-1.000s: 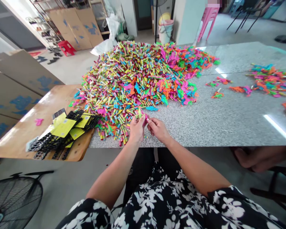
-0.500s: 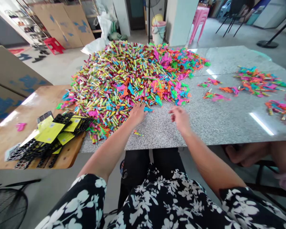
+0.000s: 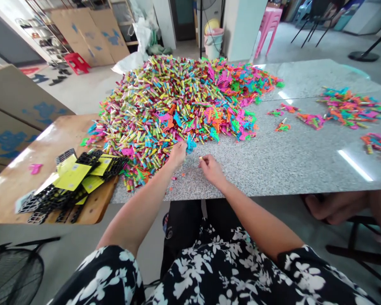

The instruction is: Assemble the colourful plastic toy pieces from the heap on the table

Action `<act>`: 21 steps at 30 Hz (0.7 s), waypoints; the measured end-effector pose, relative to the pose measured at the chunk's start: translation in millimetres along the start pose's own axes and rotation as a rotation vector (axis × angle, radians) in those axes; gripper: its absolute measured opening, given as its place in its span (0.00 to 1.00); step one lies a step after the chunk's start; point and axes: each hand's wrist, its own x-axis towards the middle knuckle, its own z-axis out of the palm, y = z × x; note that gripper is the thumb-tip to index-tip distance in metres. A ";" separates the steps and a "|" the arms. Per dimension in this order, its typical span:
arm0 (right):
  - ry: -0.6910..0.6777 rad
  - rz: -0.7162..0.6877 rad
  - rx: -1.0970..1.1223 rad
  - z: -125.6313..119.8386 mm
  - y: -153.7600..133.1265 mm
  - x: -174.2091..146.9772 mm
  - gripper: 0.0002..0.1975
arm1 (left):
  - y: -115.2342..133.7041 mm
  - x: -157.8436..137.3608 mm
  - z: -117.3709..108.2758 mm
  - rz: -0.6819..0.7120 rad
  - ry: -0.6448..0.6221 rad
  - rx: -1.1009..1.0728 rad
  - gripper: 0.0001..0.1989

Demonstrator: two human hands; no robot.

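Observation:
At the front edge of a big heap of small striped tubes (image 3: 146,106), my left hand (image 3: 178,155) grips a blue plastic toy piece (image 3: 191,144), which looks like a small toy gun. To its right, just above the stone tabletop (image 3: 247,169), my right hand (image 3: 212,169) is closed with the fingers pinched on a small tube (image 3: 201,158), of which only a pale yellowish end shows. The two hands are a short way apart. A few small red and orange bits (image 3: 174,178) lie on the stone near my left forearm.
Bright plastic pieces (image 3: 241,82) cover the heap's right side. Further right are loose piles of coloured pieces with tubes (image 3: 349,108). Black plastic frames with yellow cards (image 3: 73,176) lie on the wooden table (image 3: 6,199) at left. Another person's leg (image 3: 339,207) shows at right.
My left hand has taken hold of the blue toy piece. My right hand has moved left toward it and now pinches a small tube. The yellow tube near my left forearm is no longer there.

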 end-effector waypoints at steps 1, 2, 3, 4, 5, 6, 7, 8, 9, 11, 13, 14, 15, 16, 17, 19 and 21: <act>0.038 -0.003 0.070 -7.7 1.1 3.2 0.10 | -1.8 -8.0 1.8 -0.045 -0.039 -0.116 0.12; 0.057 -0.010 0.119 -14.0 1.1 5.1 0.11 | -2.8 -16.8 4.8 -0.102 -0.083 -0.265 0.13; 0.059 -0.017 0.149 -18.7 0.3 5.9 0.12 | -3.1 -25.8 8.6 -0.148 -0.120 -0.394 0.13; 0.051 -0.025 0.166 -21.9 -1.0 5.7 0.13 | -2.6 -34.5 12.7 -0.180 -0.146 -0.493 0.14; 0.037 -0.034 0.175 -24.0 -2.4 4.8 0.13 | -1.5 -42.3 16.7 -0.192 -0.176 -0.553 0.15; 0.021 -0.045 0.180 -25.2 -3.4 3.5 0.13 | 0.2 -48.9 20.2 -0.188 -0.200 -0.582 0.17; 0.005 -0.052 0.185 -26.0 -3.9 1.9 0.13 | 2.1 -54.0 23.1 -0.176 -0.221 -0.596 0.19; -0.003 -0.052 0.198 -26.6 -3.9 0.4 0.14 | 4.1 -57.7 25.3 -0.161 -0.235 -0.601 0.21; -0.004 -0.040 0.222 -27.4 -3.5 -1.1 0.14 | 5.8 -60.1 26.8 -0.148 -0.230 -0.606 0.23; 0.011 0.013 0.304 -29.5 -2.8 -3.5 0.16 | 8.4 -62.0 28.1 -0.135 -0.170 -0.627 0.26; 0.012 0.061 0.393 -31.8 -3.3 -5.7 0.19 | 9.7 -62.2 28.6 -0.137 -0.112 -0.638 0.27; 0.001 0.072 0.424 -32.6 -4.1 -6.8 0.20 | 10.0 -62.3 28.9 -0.139 -0.099 -0.634 0.28; -0.015 0.075 0.444 -33.1 -5.2 -8.0 0.21 | 10.4 -62.5 29.3 -0.142 -0.099 -0.627 0.28; -0.027 0.076 0.454 -33.1 -6.3 -9.2 0.21 | 10.7 -62.9 29.9 -0.144 -0.107 -0.621 0.28; -0.033 0.080 0.462 -32.8 -7.2 -10.4 0.21 | 11.1 -63.4 30.6 -0.144 -0.117 -0.616 0.27; -0.024 0.098 0.496 -31.5 -8.1 -12.5 0.21 | 12.0 -64.3 32.0 -0.132 -0.129 -0.612 0.26; -0.001 0.114 0.548 -30.5 -7.9 -13.6 0.21 | 13.0 -64.8 32.9 -0.116 -0.130 -0.608 0.25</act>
